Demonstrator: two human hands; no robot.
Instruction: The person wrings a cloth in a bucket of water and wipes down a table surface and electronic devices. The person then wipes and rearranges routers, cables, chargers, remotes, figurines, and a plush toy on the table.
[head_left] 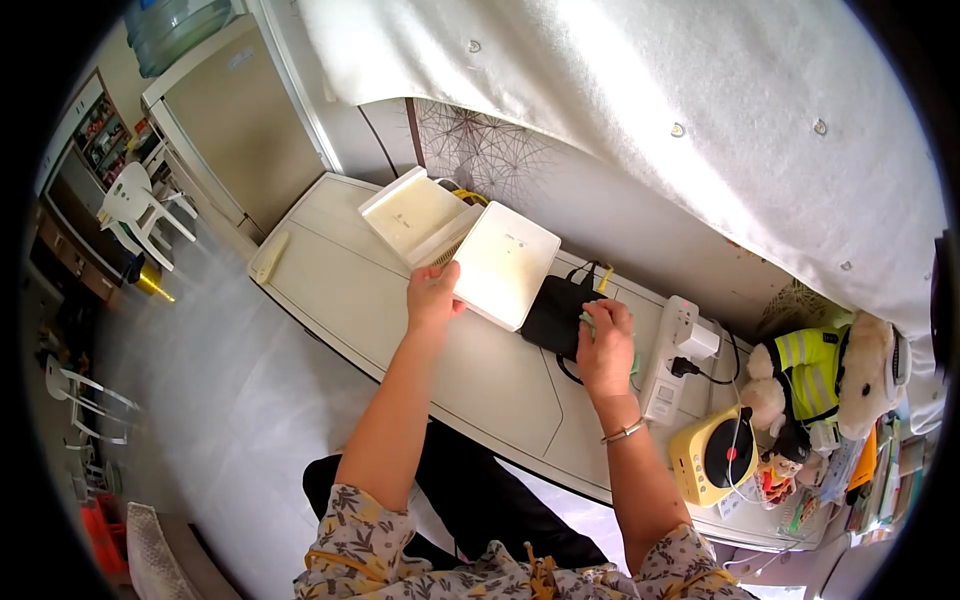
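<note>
Leaning over a cream worktop (490, 365), a person is using both bare hands; clock directions are starting from the black device (552, 318) lying at mid-worktop. At 4 o'clock, the right hand (606, 345) is bunching a pale green cloth (588, 320) in curled fingers, overlapping the device's edge; whether it is touching the device is unclear. Toward 9 o'clock, the left hand (432, 293) is pinching the left edge of a white box (507, 265), which is sitting at 10 to 11 o'clock. Being held at one side only, the box could be slipping or knocking the black device if that pinch loosens. Farther right, at 4 o'clock, a loaded power strip (664, 350) is lying near the cloth; dampness, if any, could be reaching its sockets. Behind, at 1 o'clock, cables (604, 280) are trailing; a careless tug could be unplugging them.
</note>
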